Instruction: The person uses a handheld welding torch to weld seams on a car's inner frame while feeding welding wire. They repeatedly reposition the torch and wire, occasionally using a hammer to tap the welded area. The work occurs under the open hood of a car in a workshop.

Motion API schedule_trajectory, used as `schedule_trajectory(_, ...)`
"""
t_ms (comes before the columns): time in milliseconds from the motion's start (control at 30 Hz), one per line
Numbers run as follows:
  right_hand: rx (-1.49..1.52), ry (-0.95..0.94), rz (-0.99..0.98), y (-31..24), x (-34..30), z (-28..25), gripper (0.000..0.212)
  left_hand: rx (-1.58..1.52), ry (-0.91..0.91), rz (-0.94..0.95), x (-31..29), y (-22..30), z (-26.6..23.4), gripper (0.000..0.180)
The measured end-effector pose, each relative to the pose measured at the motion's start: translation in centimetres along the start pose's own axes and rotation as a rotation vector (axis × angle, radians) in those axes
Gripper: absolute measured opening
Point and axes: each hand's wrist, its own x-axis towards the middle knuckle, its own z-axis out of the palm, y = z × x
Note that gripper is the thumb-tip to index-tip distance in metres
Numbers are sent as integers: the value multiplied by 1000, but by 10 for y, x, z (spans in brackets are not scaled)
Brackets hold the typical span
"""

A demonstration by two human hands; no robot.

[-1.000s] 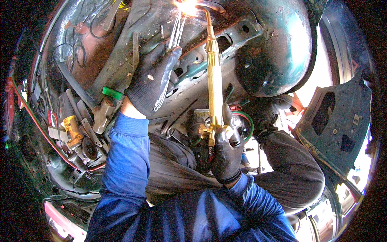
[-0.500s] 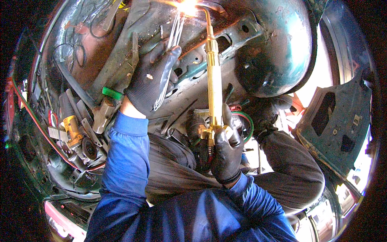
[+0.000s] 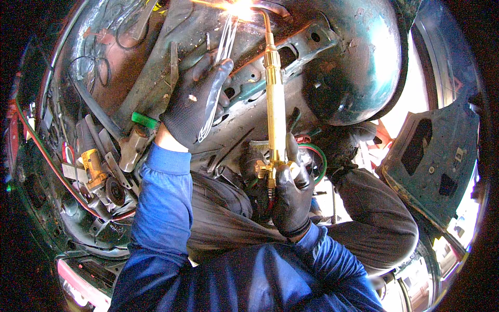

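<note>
brass-coloured torch [image 3: 276,106] fills the right hand [image 3: 293,200], thin rods [image 3: 225,42] the left hand [image 3: 191,101].

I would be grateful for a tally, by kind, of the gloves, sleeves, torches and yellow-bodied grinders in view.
Black gloves: 2
Blue sleeves: 2
Brass-coloured torch: 1
Yellow-bodied grinder: 1
Total: 6

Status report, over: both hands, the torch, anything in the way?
Right hand gripping brass torch. Left hand holding thin rods. Bright glare hides the work spot.
</note>
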Motion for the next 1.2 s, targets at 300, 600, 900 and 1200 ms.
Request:
schedule_trajectory(300,151,-11,60,-2,0,-1,61,8,-61,-40,-3,4,-3,40)
schedule_trajectory(600,177,-8,64,-1,0,-1,61,-8,-61,-34,-4,6,-1,42)
schedule_trajectory(900,86,45,58,-3,-1,2,63,-5,-87,-35,0,2,-5,44)
schedule_trajectory(1200,57,28,82,0,-1,-5,62,-27,6,19,-1,1,2,39)
